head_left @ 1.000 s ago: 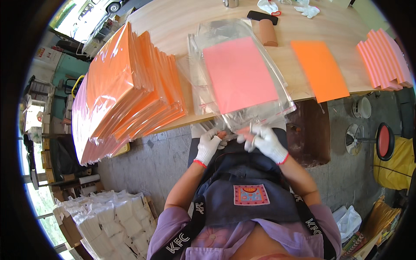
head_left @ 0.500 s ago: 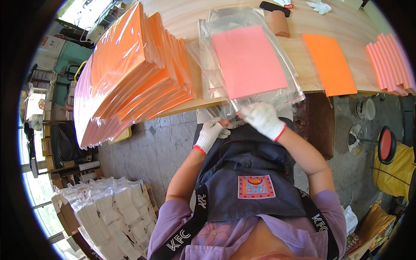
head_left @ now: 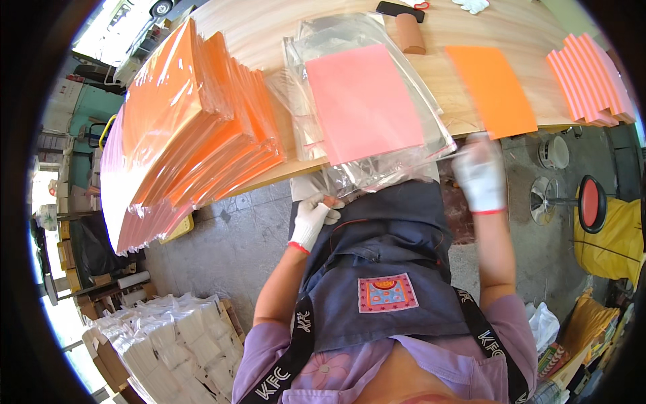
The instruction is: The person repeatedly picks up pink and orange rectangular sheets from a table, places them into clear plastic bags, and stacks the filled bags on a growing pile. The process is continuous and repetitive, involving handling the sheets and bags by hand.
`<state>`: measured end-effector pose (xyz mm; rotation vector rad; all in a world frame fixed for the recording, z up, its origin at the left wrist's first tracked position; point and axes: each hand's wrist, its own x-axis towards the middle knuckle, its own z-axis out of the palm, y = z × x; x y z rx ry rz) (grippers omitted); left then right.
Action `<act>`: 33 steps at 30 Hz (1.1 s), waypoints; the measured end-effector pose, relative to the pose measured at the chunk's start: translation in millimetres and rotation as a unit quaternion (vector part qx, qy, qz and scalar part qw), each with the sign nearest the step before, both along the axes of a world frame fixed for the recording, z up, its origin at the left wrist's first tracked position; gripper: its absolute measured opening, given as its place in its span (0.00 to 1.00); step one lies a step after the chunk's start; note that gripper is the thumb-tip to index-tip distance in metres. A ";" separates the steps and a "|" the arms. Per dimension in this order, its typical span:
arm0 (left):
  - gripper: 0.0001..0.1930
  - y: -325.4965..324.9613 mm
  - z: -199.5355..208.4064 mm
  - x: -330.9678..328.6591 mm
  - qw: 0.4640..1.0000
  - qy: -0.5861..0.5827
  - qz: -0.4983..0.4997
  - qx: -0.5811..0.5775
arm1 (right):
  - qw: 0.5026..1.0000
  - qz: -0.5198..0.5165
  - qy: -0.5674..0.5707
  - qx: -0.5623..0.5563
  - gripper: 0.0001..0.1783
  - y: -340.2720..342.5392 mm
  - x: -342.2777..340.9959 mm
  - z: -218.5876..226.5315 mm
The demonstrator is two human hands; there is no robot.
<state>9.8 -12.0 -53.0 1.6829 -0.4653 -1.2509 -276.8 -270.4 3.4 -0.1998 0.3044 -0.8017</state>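
Observation:
A pink sheet (head_left: 367, 104) lies on a pile of clear plastic bags (head_left: 410, 81) at the table's front edge. Loose plastic hangs over that edge toward my lap. My left hand (head_left: 313, 221), in a white knit glove with a red cuff, is closed with its fingertips pinched on the near edge of this plastic. My right hand (head_left: 480, 176), gloved alike, is smeared by motion, so its fingers cannot be read. It is just below the near edge of an orange sheet (head_left: 494, 91); whether it touches the sheet I cannot tell.
A tall stack of bagged orange and pink sheets (head_left: 182, 128) overhangs the table's left front edge. At the right stands a stepped pink stack (head_left: 589, 81). A brown block (head_left: 410, 34), a black phone-like object (head_left: 400, 11) and a white glove (head_left: 472, 5) lie farther back. A round-seated stool (head_left: 592, 204) is on the right.
My right hand has moved right, from the plastic at the pink sheet's near edge to the orange sheet. My left hand stays at the bag edge. The whole view has shifted slightly.

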 end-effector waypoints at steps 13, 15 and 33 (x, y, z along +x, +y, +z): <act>0.20 -40.1 9.0 43.3 0.582 -0.730 -0.137 -0.330 | -0.276 -0.174 -0.714 0.619 0.20 14.6 -63.2 -60.2; 0.17 -56.9 10.5 40.7 0.564 -0.708 -0.155 -0.395 | -0.243 0.078 -0.562 0.787 0.21 13.6 -13.9 -28.7; 0.12 0.3 2.1 18.2 0.784 -0.541 -0.132 -0.273 | -0.402 0.108 -0.441 0.795 0.09 37.0 -0.9 -64.5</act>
